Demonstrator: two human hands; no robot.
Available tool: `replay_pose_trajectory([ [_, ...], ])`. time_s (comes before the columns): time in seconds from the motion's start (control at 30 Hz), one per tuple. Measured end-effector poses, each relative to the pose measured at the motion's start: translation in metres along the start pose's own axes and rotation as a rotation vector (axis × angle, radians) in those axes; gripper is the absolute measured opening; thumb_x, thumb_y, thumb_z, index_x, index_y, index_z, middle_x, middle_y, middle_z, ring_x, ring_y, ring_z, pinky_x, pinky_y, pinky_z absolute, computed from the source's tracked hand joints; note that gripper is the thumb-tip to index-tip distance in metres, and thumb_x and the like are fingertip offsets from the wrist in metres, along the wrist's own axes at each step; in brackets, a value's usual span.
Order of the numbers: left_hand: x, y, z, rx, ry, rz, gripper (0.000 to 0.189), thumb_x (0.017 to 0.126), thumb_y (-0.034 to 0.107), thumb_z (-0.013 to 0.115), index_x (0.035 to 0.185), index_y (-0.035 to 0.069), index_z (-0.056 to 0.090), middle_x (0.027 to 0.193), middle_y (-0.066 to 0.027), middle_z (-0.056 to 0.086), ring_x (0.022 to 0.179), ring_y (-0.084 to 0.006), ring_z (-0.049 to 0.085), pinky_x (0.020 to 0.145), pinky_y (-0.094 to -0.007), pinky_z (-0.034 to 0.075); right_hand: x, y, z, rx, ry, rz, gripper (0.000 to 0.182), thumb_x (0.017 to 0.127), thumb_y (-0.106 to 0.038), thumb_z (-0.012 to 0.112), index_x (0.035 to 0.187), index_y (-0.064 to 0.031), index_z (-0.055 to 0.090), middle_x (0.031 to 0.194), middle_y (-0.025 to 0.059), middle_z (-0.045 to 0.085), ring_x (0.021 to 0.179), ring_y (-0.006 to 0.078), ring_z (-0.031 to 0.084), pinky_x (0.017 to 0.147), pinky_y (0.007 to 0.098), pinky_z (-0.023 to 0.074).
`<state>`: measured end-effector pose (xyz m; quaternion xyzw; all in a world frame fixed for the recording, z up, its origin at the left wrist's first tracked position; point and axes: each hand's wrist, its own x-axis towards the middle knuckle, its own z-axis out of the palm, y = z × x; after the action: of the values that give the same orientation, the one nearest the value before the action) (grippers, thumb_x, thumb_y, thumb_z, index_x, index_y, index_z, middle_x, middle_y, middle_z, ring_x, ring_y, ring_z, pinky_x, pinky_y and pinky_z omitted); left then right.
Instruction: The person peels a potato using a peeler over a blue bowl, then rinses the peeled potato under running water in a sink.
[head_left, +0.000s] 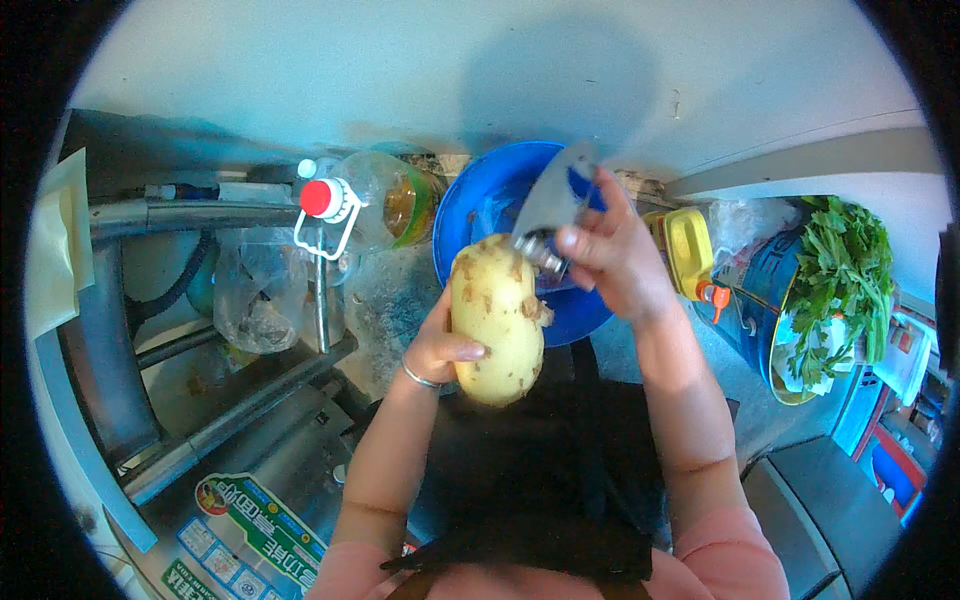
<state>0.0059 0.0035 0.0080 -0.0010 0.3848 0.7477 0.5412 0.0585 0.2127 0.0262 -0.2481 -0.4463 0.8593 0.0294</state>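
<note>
My left hand (435, 346) grips a large, pale-yellow tuber (496, 352) that looks like a potato, with its thumb across the front. Most of its surface is bare of skin, with brown patches near the top and a small knob on the right side. In my right hand (619, 255) is a broad metal bladed tool (546, 196), blurred. Its lower shiny end is close to the tuber's upper right side; whether they touch, I cannot tell. A round blue plastic basin (469, 191) lies beneath both hands, its contents partly hidden.
A large clear bottle (379, 199) with a red cap stands left of the basin, near a metal rack (225, 431). To the right are a yellow jug (686, 251), a blue tin drum (754, 289) and leafy celery (840, 292). A pale wall (337, 67) rises behind.
</note>
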Motion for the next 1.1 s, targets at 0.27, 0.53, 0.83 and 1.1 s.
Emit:
replay_pose_trajectory([
  [0.27,0.008,0.002,0.003,-0.076,-0.068,-0.002,0.091,0.051,0.022,0.069,0.131,-0.002,0.032,0.117,-0.0172,0.053,0.103,-0.0307,0.056,0.091,-0.0406,0.045,0.02,0.014,-0.009,-0.004,0.117,-0.04,0.088,0.075,-0.005,0.068,0.138,-0.0023,0.007,0.082,0.0091,0.059,0.052,0.0091,0.047,0.041,0.0209,0.0343],
  [0.53,0.005,0.0,-0.004,-0.099,-0.056,-0.082,0.091,0.051,0.021,0.069,0.131,-0.002,0.031,0.119,-0.0187,0.052,0.105,-0.0318,0.056,0.091,-0.0407,0.044,0.022,0.015,-0.002,-0.115,0.136,-0.033,0.09,0.073,-0.008,0.071,0.139,-0.0011,0.01,0.079,0.0081,0.058,0.05,0.0094,0.045,0.039,0.0213,0.0325],
  [0.83,0.003,0.002,-0.001,-0.059,-0.079,-0.093,0.091,0.053,0.021,0.067,0.133,-0.001,0.03,0.121,-0.018,0.051,0.107,-0.0324,0.054,0.093,-0.0424,0.043,0.018,0.021,-0.009,-0.189,0.15,0.001,0.084,0.073,-0.008,0.071,0.136,-0.0016,0.016,0.081,0.008,0.058,0.052,0.0104,0.049,0.04,0.0219,0.0359],
  [1.1,-0.002,-0.019,-0.022,-0.419,0.094,-0.075,0.084,0.063,0.024,0.067,0.133,-0.001,0.029,0.124,-0.018,0.048,0.111,-0.0324,0.051,0.094,-0.0431,0.042,0.001,0.017,0.01,-0.054,-0.025,0.047,0.078,0.074,-0.011,0.072,0.133,-0.0015,0.022,0.082,0.007,0.058,0.054,0.0096,0.048,0.041,0.0201,0.0348],
])
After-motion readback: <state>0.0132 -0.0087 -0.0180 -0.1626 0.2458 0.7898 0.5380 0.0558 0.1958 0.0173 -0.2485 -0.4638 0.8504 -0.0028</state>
